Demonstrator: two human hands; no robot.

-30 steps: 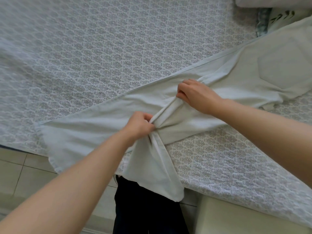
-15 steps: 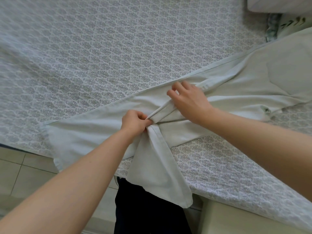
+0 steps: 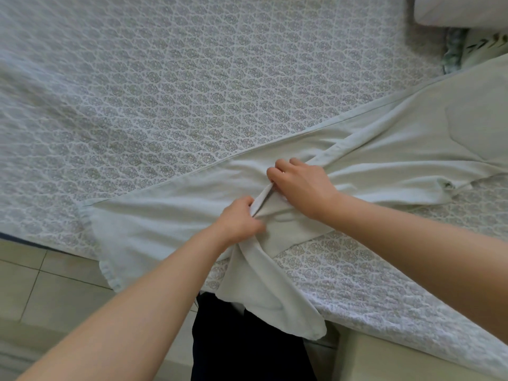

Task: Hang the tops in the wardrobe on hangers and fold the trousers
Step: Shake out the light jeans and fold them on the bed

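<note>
Pale grey-green trousers [image 3: 165, 215] lie stretched across the near edge of the bed, waist and back pocket at the right, one leg end at the left. The other leg hangs off the bed edge toward my dark-clothed legs. My left hand [image 3: 239, 220] pinches a raised fold of the trouser fabric at mid-leg. Just right of it, my right hand [image 3: 301, 185] grips the same ridge of fabric with curled fingers.
The bed [image 3: 192, 78] carries a patterned white-grey quilt. A white pillow [image 3: 461, 9] and a leaf-print cushion [image 3: 483, 46] sit at the top right corner. Tiled floor [image 3: 41, 284] lies left below the bed edge, and a pale bed frame [image 3: 398, 361] lies lower right.
My right hand has slid left along the fabric ridge, closer to my left hand. The hanging leg has shifted slightly. The view has drifted, so the pillow shows more.
</note>
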